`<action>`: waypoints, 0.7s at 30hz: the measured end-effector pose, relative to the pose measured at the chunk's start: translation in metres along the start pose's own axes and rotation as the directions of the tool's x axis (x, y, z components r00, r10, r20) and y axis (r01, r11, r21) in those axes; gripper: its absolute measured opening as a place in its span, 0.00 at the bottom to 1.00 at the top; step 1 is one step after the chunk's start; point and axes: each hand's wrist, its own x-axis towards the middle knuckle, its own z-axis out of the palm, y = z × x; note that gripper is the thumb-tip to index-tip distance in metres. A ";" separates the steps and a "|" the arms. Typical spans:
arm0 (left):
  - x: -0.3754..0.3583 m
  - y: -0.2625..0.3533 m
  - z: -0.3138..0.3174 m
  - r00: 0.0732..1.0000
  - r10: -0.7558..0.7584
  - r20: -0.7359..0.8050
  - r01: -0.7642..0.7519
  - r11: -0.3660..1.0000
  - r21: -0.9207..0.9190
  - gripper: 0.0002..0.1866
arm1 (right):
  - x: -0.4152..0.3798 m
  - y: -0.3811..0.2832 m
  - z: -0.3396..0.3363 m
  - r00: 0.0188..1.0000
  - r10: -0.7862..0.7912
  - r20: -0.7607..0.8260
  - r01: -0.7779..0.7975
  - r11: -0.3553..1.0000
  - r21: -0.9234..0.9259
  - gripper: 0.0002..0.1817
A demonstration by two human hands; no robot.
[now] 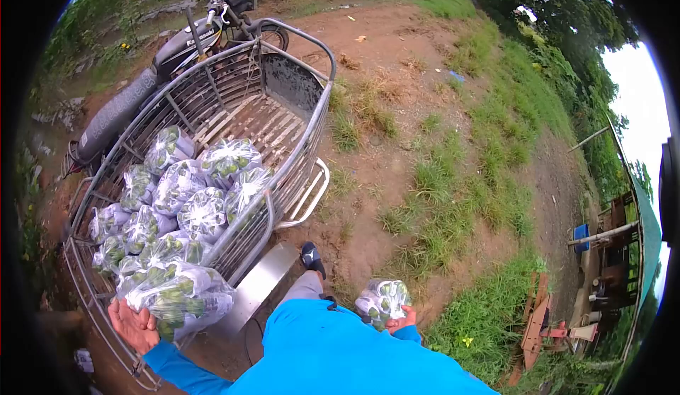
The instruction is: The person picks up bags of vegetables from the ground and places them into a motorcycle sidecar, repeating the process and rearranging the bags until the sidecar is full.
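My left hand (133,325) is at the near end of the metal sidecar (283,175), palm up and fingers curled against a large clear plastic bag of green produce (185,303). That bag is over the sidecar's near edge, close to the other bags. On the right, beside my body, my right hand (402,321) grips a smaller bag of green produce (383,301) above the ground. Several similar bags (179,188) are piled in the near half of the sidecar, on its slatted floor.
A motorcycle (191,44) is attached on the sidecar's far left side. A metal fender (263,285) and a step rail (312,197) stick out near my foot (312,257). Grass and dirt lie to the right, with a shelter (623,253) and a blue container (581,238) beyond.
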 end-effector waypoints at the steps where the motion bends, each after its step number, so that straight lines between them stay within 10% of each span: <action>1: 0.004 -0.002 -0.003 0.999 -0.006 -0.047 0.006 1.000 0.005 0.15 | -0.006 -0.015 0.027 0.993 -0.105 0.054 0.109 0.991 -0.083 0.26; 6: 0.009 -0.009 0.012 0.929 0.134 -0.346 -0.165 0.984 -0.060 0.13 | -0.060 -0.109 0.184 0.979 0.029 0.202 0.047 0.931 -0.362 0.25; 10: 0.004 -0.018 0.009 0.914 0.189 -0.359 -0.219 0.975 -0.044 0.13 | -0.142 -0.136 0.314 0.880 -0.009 0.475 0.282 0.814 -0.508 0.25; 21: -0.026 -0.033 0.083 0.761 0.321 -0.564 -0.369 0.929 0.030 0.11 | -0.258 -0.174 0.596 0.277 0.393 0.877 0.520 0.706 -0.481 0.29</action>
